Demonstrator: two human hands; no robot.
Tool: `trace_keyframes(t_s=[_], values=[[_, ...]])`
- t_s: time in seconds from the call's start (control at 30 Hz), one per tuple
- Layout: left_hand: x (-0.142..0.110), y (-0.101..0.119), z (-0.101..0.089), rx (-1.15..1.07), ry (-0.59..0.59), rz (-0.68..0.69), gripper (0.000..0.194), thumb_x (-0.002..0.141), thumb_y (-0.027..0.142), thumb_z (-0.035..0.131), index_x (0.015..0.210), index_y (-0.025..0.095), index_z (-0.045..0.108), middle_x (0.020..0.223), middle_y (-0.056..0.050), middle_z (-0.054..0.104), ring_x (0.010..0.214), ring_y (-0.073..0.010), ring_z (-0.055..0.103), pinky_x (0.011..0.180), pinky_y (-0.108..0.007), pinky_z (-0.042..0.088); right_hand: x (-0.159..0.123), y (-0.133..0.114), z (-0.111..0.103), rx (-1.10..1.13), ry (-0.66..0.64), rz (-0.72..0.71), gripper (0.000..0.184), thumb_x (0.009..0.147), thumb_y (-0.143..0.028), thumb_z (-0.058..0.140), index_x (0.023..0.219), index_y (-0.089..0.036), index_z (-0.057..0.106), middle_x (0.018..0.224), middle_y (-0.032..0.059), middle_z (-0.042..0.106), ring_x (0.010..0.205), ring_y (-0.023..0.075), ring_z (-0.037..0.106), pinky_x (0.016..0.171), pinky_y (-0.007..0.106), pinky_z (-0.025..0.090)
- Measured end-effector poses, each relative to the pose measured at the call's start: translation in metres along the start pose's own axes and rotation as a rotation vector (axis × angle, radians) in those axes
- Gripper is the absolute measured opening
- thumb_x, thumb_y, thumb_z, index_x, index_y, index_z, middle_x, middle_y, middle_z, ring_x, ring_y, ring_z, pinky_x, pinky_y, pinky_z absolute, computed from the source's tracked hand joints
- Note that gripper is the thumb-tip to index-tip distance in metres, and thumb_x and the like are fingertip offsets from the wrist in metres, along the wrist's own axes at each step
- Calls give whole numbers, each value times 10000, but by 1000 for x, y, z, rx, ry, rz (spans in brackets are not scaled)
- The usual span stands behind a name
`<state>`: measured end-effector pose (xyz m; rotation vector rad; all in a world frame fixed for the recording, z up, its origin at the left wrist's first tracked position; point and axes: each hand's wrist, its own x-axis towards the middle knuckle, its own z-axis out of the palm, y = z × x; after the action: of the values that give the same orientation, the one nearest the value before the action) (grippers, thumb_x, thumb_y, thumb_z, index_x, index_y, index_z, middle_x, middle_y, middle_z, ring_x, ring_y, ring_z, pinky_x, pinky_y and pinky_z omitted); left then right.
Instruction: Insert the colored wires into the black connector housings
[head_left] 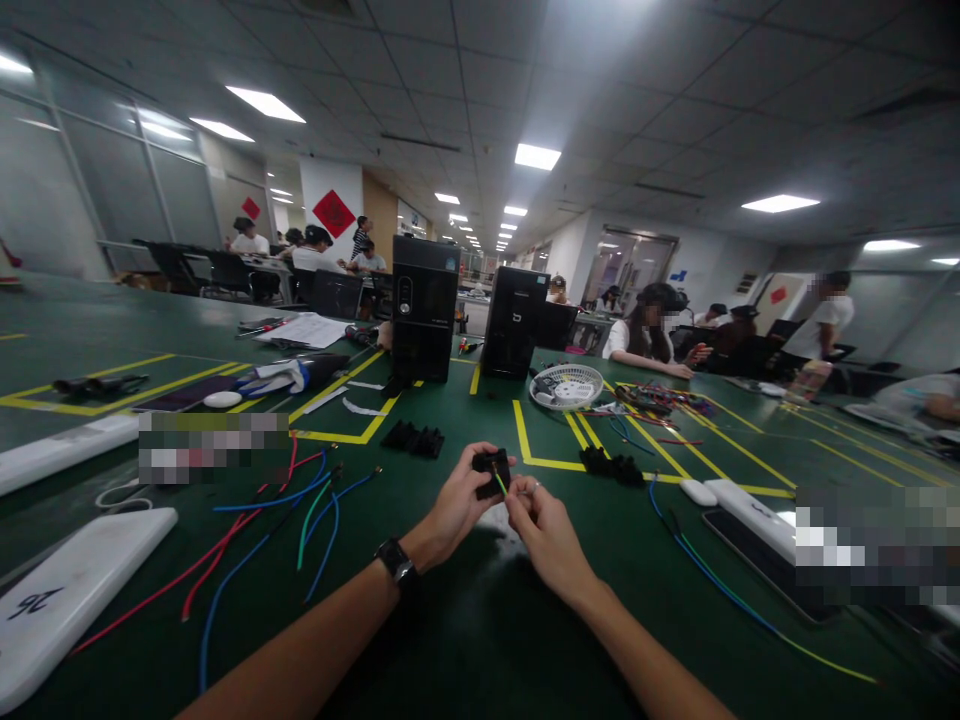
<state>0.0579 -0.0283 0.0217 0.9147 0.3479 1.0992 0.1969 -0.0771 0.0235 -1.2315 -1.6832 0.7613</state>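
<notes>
My left hand [457, 505] is closed around a small black connector block [491, 470], held above the green table [465, 620]. My right hand [544, 525] pinches a thin yellow-green wire [499, 482] whose end sits at the block. A black watch [396, 562] is on my left wrist. Loose red, blue and green wires [285, 510] lie on the table to the left of my hands. More black connector blocks lie beyond: one group [414, 438] at left, another [613, 464] at right.
Two black computer towers [424, 306] [514, 320] stand at mid-table, with a white fan grille [566, 386] beside them. White flat devices [67, 585] lie at left, a keyboard and mouse [750, 515] at right. Yellow tape lines mark the table. Other people sit at right and far left.
</notes>
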Motion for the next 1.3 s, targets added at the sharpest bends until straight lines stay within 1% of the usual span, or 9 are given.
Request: trace_keyframes(t_s=[0.27, 0.43, 0.67, 0.8, 0.9, 0.97, 1.1, 1.2, 1.3], values=[[-1, -3, -3, 26, -49, 46, 249, 797, 167, 475, 1038, 225, 446, 1145, -88, 600, 976, -196, 601, 889, -395, 437, 0, 2, 3, -86, 21, -27, 162, 892, -343, 459, 851, -191, 501, 549, -69, 406, 495, 102, 375, 505, 217, 287], [-2, -2, -4, 64, -39, 82, 245, 787, 196, 504, 1029, 221, 480, 1172, -94, 585, 1002, -214, 593, 902, -405, 425, -3, 1, 6, -16, 3, -8, 173, 897, -353, 453, 851, -195, 506, 522, -75, 415, 454, 93, 360, 472, 211, 269], [-1, -3, -4, 31, -64, 69, 247, 778, 222, 518, 1021, 227, 475, 1145, -92, 602, 984, -219, 604, 889, -407, 434, -5, -2, 7, 75, -25, 22, 196, 897, -375, 448, 851, -190, 490, 538, -62, 468, 454, 91, 390, 465, 209, 296], [-3, -3, -2, 155, 4, 68, 267, 804, 341, 557, 1032, 231, 469, 1139, -94, 605, 972, -223, 609, 847, -387, 458, -5, -4, 8, 61, -33, 26, 195, 887, -376, 466, 853, -187, 498, 531, -61, 479, 459, 97, 422, 470, 214, 312], [-5, -4, -1, 261, 16, 69, 288, 821, 395, 539, 1045, 232, 463, 1145, -98, 604, 979, -226, 606, 800, -356, 478, -6, -6, 9, 74, -17, 23, 188, 885, -372, 472, 849, -190, 503, 527, -63, 483, 459, 98, 430, 471, 212, 317], [-5, -5, -2, 327, 24, 93, 274, 841, 403, 512, 1046, 228, 462, 1145, -99, 605, 1002, -225, 600, 809, -344, 476, -6, -6, 10, 78, -4, 18, 183, 884, -367, 473, 851, -190, 505, 517, -66, 478, 453, 97, 428, 466, 211, 316], [-3, -6, -4, 460, 82, 219, 225, 875, 380, 464, 1027, 214, 476, 1138, -91, 611, 1035, -212, 580, 872, -332, 443, -7, -7, 12, 116, -7, 31, 167, 884, -358, 474, 858, -193, 472, 512, -66, 495, 439, 97, 436, 451, 206, 320], [-2, -5, -4, 507, 110, 285, 215, 872, 370, 466, 1011, 207, 486, 1130, -87, 618, 931, -190, 602, 855, -323, 442, -9, -10, 14, 142, -34, 25, 158, 884, -351, 476, 849, -199, 452, 538, -58, 527, 447, 95, 453, 459, 202, 327], [-2, -2, -4, 506, 104, 289, 211, 866, 364, 474, 1010, 210, 491, 1125, -80, 623, 877, -182, 607, 826, -316, 448, -10, -13, 14, 151, -53, -13, 147, 890, -336, 468, 849, -195, 455, 559, -49, 550, 462, 92, 467, 478, 200, 337]])
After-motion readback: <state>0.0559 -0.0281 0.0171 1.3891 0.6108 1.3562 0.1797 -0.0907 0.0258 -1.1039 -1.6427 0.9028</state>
